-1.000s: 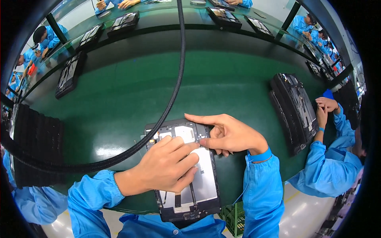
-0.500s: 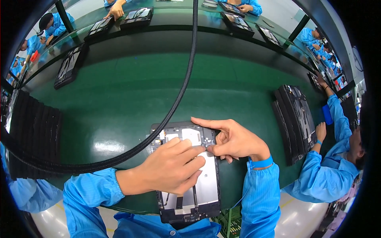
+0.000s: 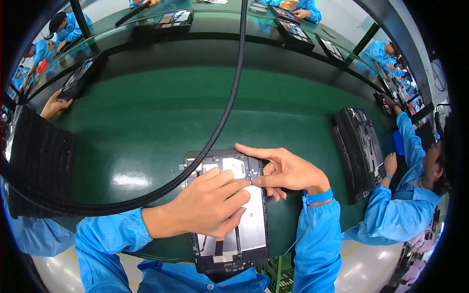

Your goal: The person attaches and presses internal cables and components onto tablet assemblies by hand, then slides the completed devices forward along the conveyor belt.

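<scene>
An opened tablet lies before me at the table's near edge, its inner boards, flat cables and silvery panel exposed. Across its middle rests my left hand, closed, with the index fingertip at small parts by the right edge. Whatever its fingertips may pinch is hidden. My right hand grips the tablet's upper right side. Its thumb presses beside my left index fingertip, the index finger stretches along the top edge, and the other fingers curl beside the frame. A blue band circles the right wrist.
A thick black cable loops across the view, passing over the tablet's top left. Stacked black trays stand at left, and stacked devices at right near a co-worker. Another person's hand touches a device at far left.
Another person's hand has come in at far left onto a device there. At the back left, a co-worker has tilted a device up. My hands stay almost in place on the tablet.
</scene>
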Demonstrator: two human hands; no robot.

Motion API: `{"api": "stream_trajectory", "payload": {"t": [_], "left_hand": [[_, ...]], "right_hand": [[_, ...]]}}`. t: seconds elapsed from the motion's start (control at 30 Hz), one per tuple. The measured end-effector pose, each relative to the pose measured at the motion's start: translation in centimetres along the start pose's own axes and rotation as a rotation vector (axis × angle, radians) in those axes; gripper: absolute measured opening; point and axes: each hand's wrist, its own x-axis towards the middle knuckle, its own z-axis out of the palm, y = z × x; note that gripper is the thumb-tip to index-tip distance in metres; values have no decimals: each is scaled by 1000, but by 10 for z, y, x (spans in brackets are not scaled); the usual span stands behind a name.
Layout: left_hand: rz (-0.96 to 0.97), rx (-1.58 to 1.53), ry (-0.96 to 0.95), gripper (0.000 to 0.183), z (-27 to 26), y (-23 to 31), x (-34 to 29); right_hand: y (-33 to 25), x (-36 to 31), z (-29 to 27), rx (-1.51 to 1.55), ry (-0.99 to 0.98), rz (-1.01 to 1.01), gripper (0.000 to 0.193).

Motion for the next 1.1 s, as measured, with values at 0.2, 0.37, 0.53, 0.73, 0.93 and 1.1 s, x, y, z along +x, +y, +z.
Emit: {"api": "stream_trajectory", "payload": {"t": [0.2, 0.37, 0.53, 0.73, 0.93, 1.1], "left_hand": [[-7, -11, -7, 28, 0, 0, -2], [-8, -23, 0, 28, 1, 0, -1], [12, -14, 36, 23, 5, -2, -2], [14, -19, 42, 22, 6, -4, -2], [20, -21, 45, 23, 3, -3, -1], [2, -35, 42, 25, 4, -2, -1]], "right_hand": [[2, -1, 1, 1, 14, 20, 86], [2, -1, 0, 14, -1, 2, 86], [0, -1, 1, 0, 10, 17, 86], [-2, 0, 0, 8, 10, 35, 86], [0, -1, -2, -2, 1, 29, 86], [-3, 0, 1, 19, 39, 50, 86]]}}
